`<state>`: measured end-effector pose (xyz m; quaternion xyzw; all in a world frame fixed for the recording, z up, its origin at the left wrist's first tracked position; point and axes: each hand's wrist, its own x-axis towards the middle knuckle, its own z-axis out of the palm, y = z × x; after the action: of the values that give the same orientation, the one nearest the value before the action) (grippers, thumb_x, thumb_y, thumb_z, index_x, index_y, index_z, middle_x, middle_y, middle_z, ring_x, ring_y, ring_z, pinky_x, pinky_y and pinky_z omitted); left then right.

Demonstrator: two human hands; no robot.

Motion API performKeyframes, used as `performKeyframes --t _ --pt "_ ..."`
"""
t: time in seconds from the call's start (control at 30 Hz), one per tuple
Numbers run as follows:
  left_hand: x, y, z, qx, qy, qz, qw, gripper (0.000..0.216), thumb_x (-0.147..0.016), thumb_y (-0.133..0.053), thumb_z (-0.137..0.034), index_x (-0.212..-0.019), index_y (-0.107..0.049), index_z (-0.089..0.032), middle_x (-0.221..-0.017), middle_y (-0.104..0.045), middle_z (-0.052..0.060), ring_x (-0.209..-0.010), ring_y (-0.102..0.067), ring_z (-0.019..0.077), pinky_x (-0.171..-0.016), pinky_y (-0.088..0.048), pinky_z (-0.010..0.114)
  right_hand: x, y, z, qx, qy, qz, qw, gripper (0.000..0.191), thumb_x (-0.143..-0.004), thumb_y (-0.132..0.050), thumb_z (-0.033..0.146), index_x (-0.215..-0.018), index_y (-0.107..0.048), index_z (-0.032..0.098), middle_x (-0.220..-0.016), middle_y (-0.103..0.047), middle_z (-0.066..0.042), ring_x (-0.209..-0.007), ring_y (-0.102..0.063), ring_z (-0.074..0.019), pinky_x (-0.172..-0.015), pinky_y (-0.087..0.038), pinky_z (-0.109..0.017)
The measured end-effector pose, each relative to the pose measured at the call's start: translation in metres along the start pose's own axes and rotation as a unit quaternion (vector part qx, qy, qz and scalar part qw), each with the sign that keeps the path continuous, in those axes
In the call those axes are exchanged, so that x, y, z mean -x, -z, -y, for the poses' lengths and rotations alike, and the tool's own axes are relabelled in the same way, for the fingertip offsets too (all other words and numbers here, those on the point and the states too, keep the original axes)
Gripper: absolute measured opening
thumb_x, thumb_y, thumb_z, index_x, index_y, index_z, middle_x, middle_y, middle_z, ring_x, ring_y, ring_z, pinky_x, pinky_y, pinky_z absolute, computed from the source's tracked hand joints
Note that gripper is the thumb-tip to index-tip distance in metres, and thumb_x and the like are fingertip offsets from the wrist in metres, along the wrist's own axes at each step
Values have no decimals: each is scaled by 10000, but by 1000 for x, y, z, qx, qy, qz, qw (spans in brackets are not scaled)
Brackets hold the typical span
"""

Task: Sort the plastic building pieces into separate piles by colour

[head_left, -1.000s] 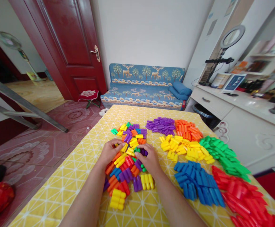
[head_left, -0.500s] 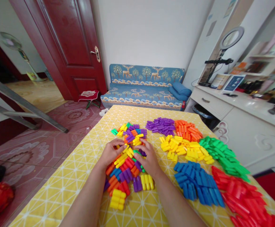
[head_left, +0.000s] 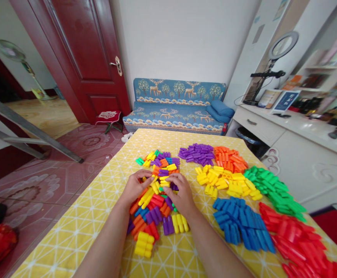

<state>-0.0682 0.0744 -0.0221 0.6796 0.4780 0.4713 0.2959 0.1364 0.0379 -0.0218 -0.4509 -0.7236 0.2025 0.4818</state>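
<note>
**Sifting the mixed heap, fingertips on yellow**

Mid-sort, by the look of it: picking through the mixed heap of small plastic peg blocks (head_left: 153, 214) on the near left of the yellow-clothed table (head_left: 95, 220).

Left hand (head_left: 135, 187) palm down, fingers curled over the heap's left side, thumb and fingertips against the loose yellow peg blocks (head_left: 160, 184). Right hand (head_left: 180, 195) likewise curled on the heap's right, fingertips meeting the same yellow cluster at the heap's far edge. Touching for certain, but gripping or merely pressing impossible to tell.

To the right, well apart from the heap, single-colour piles:
- purple pile (head_left: 197, 153) and orange pile (head_left: 230, 159) at the far side
- yellow pile (head_left: 226, 183) in the middle
- green pile (head_left: 272, 191) further right
- blue pile (head_left: 240, 224) and red pile (head_left: 298, 239) at the near right

Judged from this, one colour being picked out, nothing lifted clear yet. Calls for a clean pinch on the yellow pieces alone — no dragging the red and purple neighbours lying against them — then a carry rightward to the matching pile.
</note>
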Motion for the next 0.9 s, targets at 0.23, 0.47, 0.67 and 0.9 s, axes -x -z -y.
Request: performKeyframes --t 0.23,0.47,0.67,0.9 --pt "0 0 0 -5 13 -2 1000 201 -759 -667 -381 -810 -720 -194 -930 -711 59 -889 -651 199 -862 -498 320 3 -5 3 -92 -16 -1 996 137 -787 -604 160 -907 -594 225 -909 -597 -11 -870 -587 -155 -801 -471 -277" --pt "0 0 2 -9 10 4 1000 198 -769 -662 -363 -827 -719 -184 -926 -710 60 -877 -648 191 -850 -494 306 2 -6 2 -62 5 49 997 274 -827 -559 160 -1085 -621 229 -980 -611 -31 -883 -586 -152 -813 -464 -278" --pt "-1 0 5 -8 5 4 1000 196 -768 -667 -364 -837 -718 -187 -932 -710 58 -882 -647 194 -852 -492 312 2 -5 2 -59 39 63 995 330 -845 -551 158 -1159 -604 243 -1146 -616 -49 -1072 -560 -180 -943 -432 -322" --pt "-1 0 3 -8 5 12 1000 195 -778 -661 -362 -839 -714 -185 -945 -708 63 -885 -645 193 -851 -489 315 2 -2 5 -40 41 79 995 405 -847 -579 203 -1246 -569 269 -1182 -618 -33 -1086 -563 -176 -959 -423 -317"
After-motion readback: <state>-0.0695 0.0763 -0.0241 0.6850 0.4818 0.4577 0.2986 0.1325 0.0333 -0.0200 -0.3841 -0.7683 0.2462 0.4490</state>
